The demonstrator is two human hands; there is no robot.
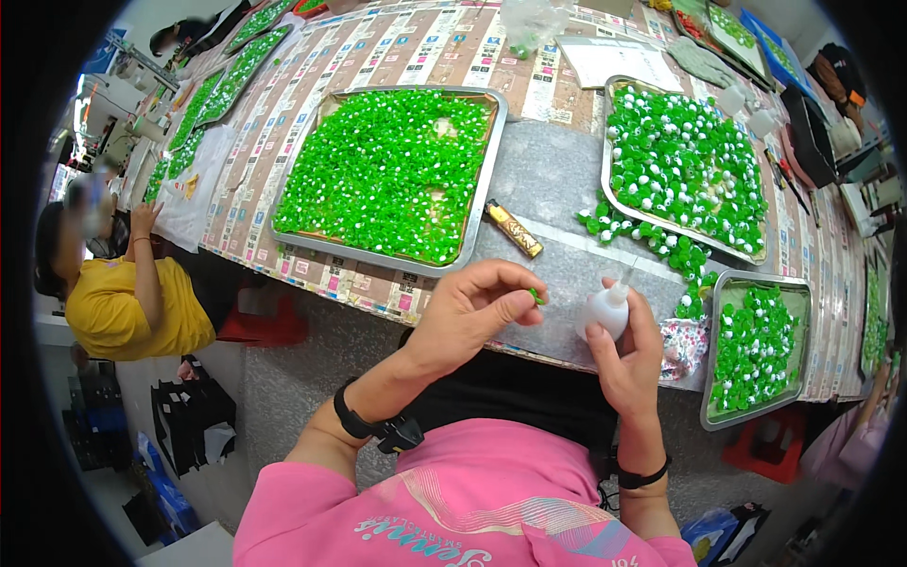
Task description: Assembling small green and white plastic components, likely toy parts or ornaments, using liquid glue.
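The left hand pinches a green piece in its fingertips, the right hand clasps a bottle, and the upper-centre tray seems unfinished, white-balled pieces upper right apparently done.

Single head-worn fisheye, looking steeply down and out across bench; left hand, right hand near, edges bowed.

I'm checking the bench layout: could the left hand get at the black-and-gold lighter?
Probably yes: the lighter lies just beyond the left hand, on the grey sheet, with nothing visible between them, though the fingers seem to pinch a small green piece.
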